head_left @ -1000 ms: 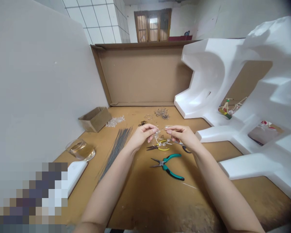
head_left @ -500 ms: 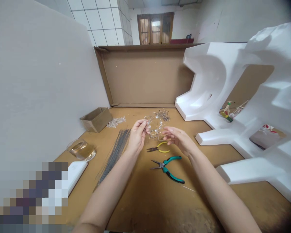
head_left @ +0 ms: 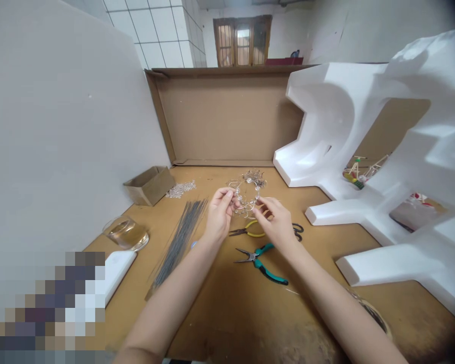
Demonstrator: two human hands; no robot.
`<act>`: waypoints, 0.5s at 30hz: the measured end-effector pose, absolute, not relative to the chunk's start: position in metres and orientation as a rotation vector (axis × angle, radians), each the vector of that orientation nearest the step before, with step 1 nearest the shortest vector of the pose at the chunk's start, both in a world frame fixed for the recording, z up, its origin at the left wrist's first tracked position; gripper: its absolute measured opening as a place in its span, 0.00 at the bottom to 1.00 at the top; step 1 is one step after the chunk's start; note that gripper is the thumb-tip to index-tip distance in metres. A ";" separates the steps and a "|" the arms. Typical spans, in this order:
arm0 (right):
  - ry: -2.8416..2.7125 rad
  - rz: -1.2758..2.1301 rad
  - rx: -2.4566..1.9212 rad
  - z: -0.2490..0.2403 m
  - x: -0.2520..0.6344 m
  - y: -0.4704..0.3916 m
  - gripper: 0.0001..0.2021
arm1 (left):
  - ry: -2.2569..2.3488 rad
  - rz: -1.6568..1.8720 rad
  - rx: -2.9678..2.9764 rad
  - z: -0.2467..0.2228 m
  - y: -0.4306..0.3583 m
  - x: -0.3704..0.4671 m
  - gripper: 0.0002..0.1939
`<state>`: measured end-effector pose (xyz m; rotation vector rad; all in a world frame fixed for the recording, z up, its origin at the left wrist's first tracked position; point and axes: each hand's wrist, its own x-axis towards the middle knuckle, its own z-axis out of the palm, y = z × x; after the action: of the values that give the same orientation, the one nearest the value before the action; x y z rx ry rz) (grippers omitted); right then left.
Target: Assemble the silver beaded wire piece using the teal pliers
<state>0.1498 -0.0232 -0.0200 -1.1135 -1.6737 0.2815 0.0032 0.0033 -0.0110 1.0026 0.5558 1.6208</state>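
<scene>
A ring of wire with clear beads (head_left: 258, 189) is held up between both hands, over the middle of the table. My left hand (head_left: 222, 210) pinches its left side between thumb and fingers. On its lower right, my right hand (head_left: 275, 218) has closed its thumb and fingertips. Behind the ring lies a heap of small wire pieces (head_left: 258, 177). Yellow-handled pliers (head_left: 253, 230) and larger teal-handled pliers (head_left: 256, 259) rest below the hands. To the left lies a bundle of thin grey wires (head_left: 180, 242).
An open cardboard box (head_left: 150, 187) stands at the left beside a pile of clear beads (head_left: 182, 189). A glass of liquid (head_left: 129, 233) is nearer. White foam blocks (head_left: 360, 212) line the right side. Scissors handles (head_left: 298, 230) show beyond my right wrist.
My right hand has moved in and closed on the beaded ring. My left hand has shifted slightly right with the ring, which now faces the camera more openly.
</scene>
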 end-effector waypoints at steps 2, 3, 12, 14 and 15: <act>-1.679 0.239 -1.091 -0.018 0.152 -0.024 0.10 | 0.561 1.624 1.055 -0.011 0.001 0.005 0.09; -1.678 0.236 -1.081 -0.017 0.153 -0.024 0.11 | 0.561 1.627 1.074 -0.010 0.000 0.006 0.09; -1.555 0.494 -1.104 -0.010 0.160 -0.022 0.12 | 0.586 1.633 1.210 -0.012 -0.001 0.003 0.07; -1.548 0.488 -1.110 -0.010 0.161 -0.022 0.12 | 0.567 1.632 1.229 -0.013 0.000 0.003 0.06; -1.549 0.473 -1.113 -0.010 0.162 -0.022 0.12 | 0.556 1.631 1.234 -0.014 0.000 0.003 0.06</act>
<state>0.1616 -0.0218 -0.0099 -1.1129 -1.5488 0.4731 0.0033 -0.0004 -0.0135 1.2344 0.5558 1.6314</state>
